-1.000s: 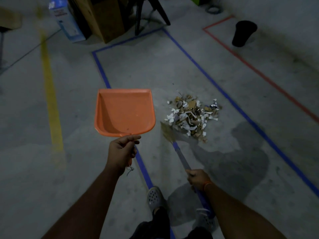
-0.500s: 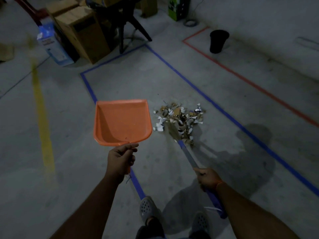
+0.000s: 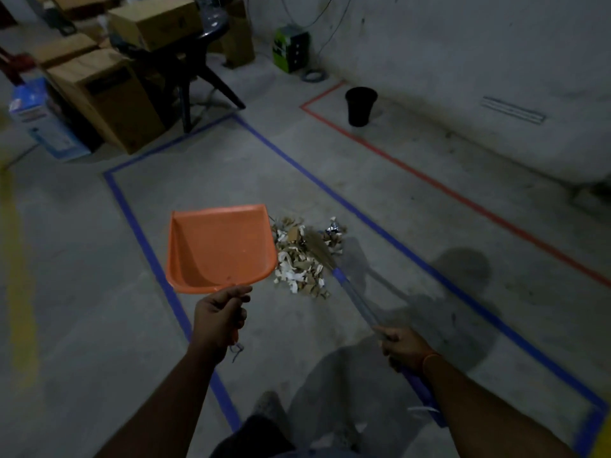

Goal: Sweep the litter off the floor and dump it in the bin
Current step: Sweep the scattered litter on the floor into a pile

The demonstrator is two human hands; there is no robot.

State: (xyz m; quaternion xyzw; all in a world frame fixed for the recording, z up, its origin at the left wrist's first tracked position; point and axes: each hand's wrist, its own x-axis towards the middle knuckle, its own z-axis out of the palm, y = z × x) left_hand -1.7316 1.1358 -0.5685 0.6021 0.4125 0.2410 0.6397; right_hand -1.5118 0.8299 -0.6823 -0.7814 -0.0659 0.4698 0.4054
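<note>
A heap of paper and cardboard litter (image 3: 302,262) lies on the concrete floor inside a blue-taped rectangle. My left hand (image 3: 220,320) grips the handle of an empty orange dustpan (image 3: 220,247), held just left of the heap with its mouth pointing away from me. My right hand (image 3: 405,347) grips the blue handle of a broom (image 3: 355,297); its straw head lies on the right side of the heap. The black bin (image 3: 360,105) stands far off at the back right, near the wall, inside a red-taped area.
Cardboard boxes (image 3: 105,94), a blue-and-white carton (image 3: 39,123) and a dark chair (image 3: 195,61) crowd the back left. A green box (image 3: 291,49) with cables sits by the wall. Blue tape (image 3: 350,208) and red tape (image 3: 429,181) run between heap and bin. My feet are at the bottom.
The broom head has moved from the heap's near left edge onto its right side, packing the litter tighter. The dustpan sits closer to the heap. My head has tilted up, showing more of the room.
</note>
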